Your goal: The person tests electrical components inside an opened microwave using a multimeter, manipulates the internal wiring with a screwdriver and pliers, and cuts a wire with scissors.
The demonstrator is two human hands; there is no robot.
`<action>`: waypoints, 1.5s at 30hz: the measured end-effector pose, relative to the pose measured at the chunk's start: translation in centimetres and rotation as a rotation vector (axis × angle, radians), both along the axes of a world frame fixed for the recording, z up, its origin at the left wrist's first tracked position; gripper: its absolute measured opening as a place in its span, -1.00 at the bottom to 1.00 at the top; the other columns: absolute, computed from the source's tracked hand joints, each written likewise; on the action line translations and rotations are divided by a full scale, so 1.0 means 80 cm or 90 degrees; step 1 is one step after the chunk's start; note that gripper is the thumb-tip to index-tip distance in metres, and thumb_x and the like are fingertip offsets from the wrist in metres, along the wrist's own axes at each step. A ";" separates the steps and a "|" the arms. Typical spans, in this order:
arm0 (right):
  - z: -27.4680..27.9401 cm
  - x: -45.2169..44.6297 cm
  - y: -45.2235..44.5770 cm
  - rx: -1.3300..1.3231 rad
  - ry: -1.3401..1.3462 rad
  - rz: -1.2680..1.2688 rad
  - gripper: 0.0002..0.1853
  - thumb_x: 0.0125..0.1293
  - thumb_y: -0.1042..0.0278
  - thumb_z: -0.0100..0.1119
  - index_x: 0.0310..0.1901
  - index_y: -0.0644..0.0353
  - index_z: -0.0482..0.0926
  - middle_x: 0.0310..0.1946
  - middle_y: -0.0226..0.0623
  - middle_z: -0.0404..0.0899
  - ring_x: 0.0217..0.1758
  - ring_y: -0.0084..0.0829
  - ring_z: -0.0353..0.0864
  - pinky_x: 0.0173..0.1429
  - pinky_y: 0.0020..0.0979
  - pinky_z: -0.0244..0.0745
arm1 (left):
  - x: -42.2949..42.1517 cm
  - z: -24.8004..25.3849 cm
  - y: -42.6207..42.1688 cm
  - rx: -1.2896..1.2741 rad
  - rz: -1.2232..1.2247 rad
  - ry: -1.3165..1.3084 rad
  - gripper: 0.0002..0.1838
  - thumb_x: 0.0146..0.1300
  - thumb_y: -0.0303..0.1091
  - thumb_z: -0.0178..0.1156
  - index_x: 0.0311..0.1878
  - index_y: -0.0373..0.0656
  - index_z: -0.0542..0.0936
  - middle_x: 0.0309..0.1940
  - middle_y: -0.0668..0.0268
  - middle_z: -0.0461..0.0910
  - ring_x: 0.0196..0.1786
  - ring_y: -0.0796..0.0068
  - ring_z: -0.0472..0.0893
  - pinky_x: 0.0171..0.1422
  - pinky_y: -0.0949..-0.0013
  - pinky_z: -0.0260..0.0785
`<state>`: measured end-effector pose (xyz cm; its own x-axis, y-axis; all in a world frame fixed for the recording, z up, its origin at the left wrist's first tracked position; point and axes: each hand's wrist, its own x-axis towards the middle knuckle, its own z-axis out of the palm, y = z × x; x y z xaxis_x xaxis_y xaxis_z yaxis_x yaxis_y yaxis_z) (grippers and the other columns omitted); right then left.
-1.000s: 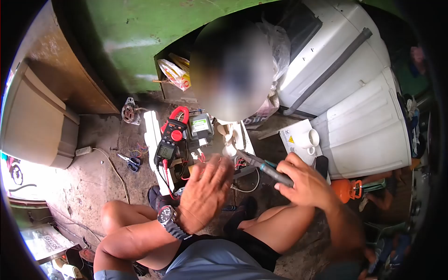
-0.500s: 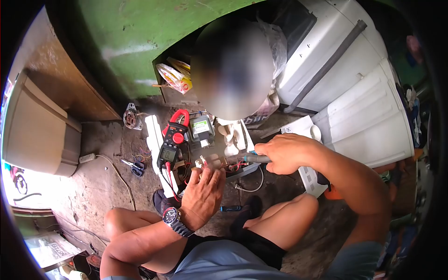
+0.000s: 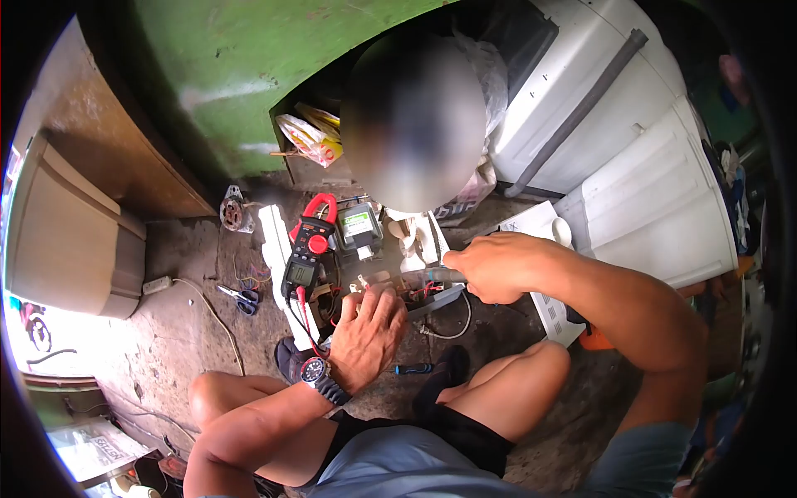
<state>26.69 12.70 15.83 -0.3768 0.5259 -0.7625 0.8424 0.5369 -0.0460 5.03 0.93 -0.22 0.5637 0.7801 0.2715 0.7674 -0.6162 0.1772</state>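
Note:
My left hand (image 3: 367, 339), with a watch at the wrist, has its fingers curled over small wired parts with pale connectors (image 3: 362, 283); what it pinches is hidden. To the right, my right hand (image 3: 502, 267) is closed around the handles of pliers (image 3: 436, 275), mostly covered by the fingers. A red and black clamp meter (image 3: 309, 249) lies left of the wired parts on a white plastic panel (image 3: 272, 231), with a red test lead (image 3: 305, 311) running from its lower end. Behind the parts sits a grey box with a green label (image 3: 359, 222).
Scissors (image 3: 242, 300), a small motor (image 3: 236, 211) and a cable (image 3: 210, 307) lie on the floor to the left. A blue-handled tool (image 3: 413, 369) rests between my legs. A white appliance (image 3: 643, 199) stands at the right. Opposite me is a blurred round area.
My right hand has shifted slightly left and forward, now covering more of the pliers' handles. My left hand has moved slightly right and back, its fingers still curled at the wired parts.

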 end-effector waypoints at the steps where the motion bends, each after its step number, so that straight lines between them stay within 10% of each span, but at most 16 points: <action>1: 0.000 -0.003 0.000 0.002 -0.008 0.029 -0.56 0.38 0.48 0.21 0.29 0.30 0.60 0.09 0.11 0.81 0.23 0.10 0.80 0.26 0.01 0.68 | 0.001 -0.005 -0.001 0.011 0.008 0.003 -0.49 0.47 -0.12 0.33 0.35 -0.22 0.62 0.28 0.12 0.55 0.42 0.10 0.50 0.41 -0.03 0.34; 17: 0.018 -0.027 0.002 -0.028 -0.108 0.069 -0.32 0.45 0.56 0.18 0.62 0.28 0.41 0.23 0.05 0.79 0.29 0.07 0.79 0.29 0.01 0.72 | -0.001 -0.008 0.000 -0.003 0.024 -0.007 -0.52 0.46 -0.09 0.38 0.31 -0.13 0.63 0.32 0.18 0.54 0.44 0.15 0.49 0.42 -0.08 0.30; 45: 0.014 -0.022 -0.004 0.065 0.007 0.133 -0.69 0.51 0.45 0.13 0.19 0.35 0.65 -0.06 0.11 0.85 0.05 0.02 0.89 0.07 0.01 0.78 | -0.004 -0.013 -0.003 -0.007 0.018 0.026 -0.52 0.52 -0.07 0.31 0.37 -0.10 0.63 0.37 0.19 0.54 0.51 0.19 0.46 0.42 -0.08 0.30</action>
